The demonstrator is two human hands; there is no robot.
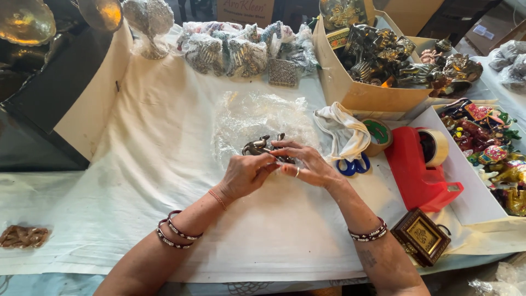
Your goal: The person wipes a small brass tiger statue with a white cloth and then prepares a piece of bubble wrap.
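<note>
**Both hands on the metal figurine**

Left hand (246, 174) and right hand (307, 164) meet mid-table, fingers pinched on a small dark metal figurine (262, 147), steadying it over the clear plastic sheet (257, 116). Red tape dispenser (419, 170) sits just right, handy.

Figurine (262, 147): dull grey-bronze metal. Cloth (164, 164): plain white. Tape dispenser (417, 170), right: red. Scissors (353, 166): blue handles. Box (356, 93), upper right: tan cardboard.

A white cloth (164, 164) covers the surface, lit by soft, even light. A dark cabinet (49, 109) stands at the left edge, and cardboard boxes (350, 87) crowd the far side.
</note>
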